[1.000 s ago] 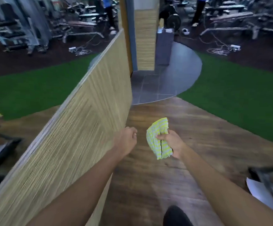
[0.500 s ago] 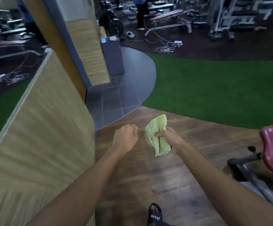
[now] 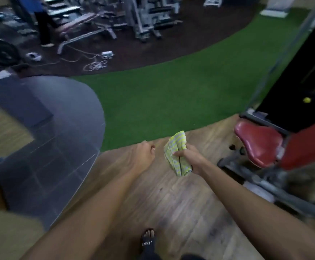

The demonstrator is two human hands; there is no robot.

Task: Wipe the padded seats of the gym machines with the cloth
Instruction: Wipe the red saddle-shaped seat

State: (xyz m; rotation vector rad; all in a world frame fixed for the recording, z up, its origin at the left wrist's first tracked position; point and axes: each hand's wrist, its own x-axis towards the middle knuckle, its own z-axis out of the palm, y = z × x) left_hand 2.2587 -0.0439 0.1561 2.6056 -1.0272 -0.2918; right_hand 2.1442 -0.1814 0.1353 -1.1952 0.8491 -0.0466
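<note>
A yellow-green checked cloth (image 3: 176, 153) hangs bunched from my right hand (image 3: 189, 155), held out in front of me over the wooden floor. My left hand (image 3: 143, 153) is a loose fist beside it, holding nothing. A red padded seat (image 3: 259, 142) of a gym machine stands to the right of the cloth, about an arm's width away, with a red padded backrest (image 3: 309, 145) rising behind it. Neither hand touches the seat.
The machine's grey frame (image 3: 277, 186) runs along the floor at right, with a black weight stack (image 3: 299, 87) behind. Green turf (image 3: 171, 98) lies ahead, dark tiles (image 3: 55, 147) at left. Benches (image 3: 85, 25), cables (image 3: 96, 64) and a standing person (image 3: 40, 21) are far off. My sandalled foot (image 3: 148, 241) is below.
My view has swung to the right: the wooden partition has left the frame and the red seat has come fully into view. Both hands keep their pose, cloth still held.
</note>
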